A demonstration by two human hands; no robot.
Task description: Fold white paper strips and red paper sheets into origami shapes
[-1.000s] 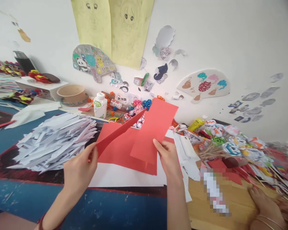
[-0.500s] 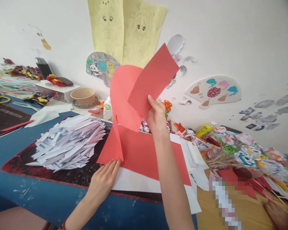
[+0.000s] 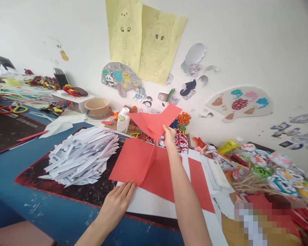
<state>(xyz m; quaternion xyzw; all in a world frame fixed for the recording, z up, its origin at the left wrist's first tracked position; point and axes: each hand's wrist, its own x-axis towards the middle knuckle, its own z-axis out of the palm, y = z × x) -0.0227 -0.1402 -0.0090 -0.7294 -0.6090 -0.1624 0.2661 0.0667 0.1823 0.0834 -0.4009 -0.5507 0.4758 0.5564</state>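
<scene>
My right hand [image 3: 169, 136] grips a bent red paper sheet [image 3: 157, 119], thumb on its near side, raised above the work surface. Below it, another part of red paper [image 3: 130, 159] lies to the left, with its right edge standing up. Whether this part joins the raised sheet, I cannot tell. Fingers extended and flat, my left hand [image 3: 119, 201] presses at the near edge of this red paper. Underneath, a wide red sheet [image 3: 201, 186] rests on white paper [image 3: 154, 204], partly hidden by my right forearm.
Left of the red paper, a heap of white paper strips [image 3: 80, 155] covers the dark mat [image 3: 30, 179]. Behind stand a white bottle [image 3: 123, 120] and a round tan bowl [image 3: 97, 106]. Scissors [image 3: 20, 109] lie far left. Wrapped paper crafts on sticks [image 3: 261, 171] crowd the right.
My right hand has come down with the red paper, which no longer arches high. The left red part has spread flatter beside my left hand. The camera view has shifted a little.
</scene>
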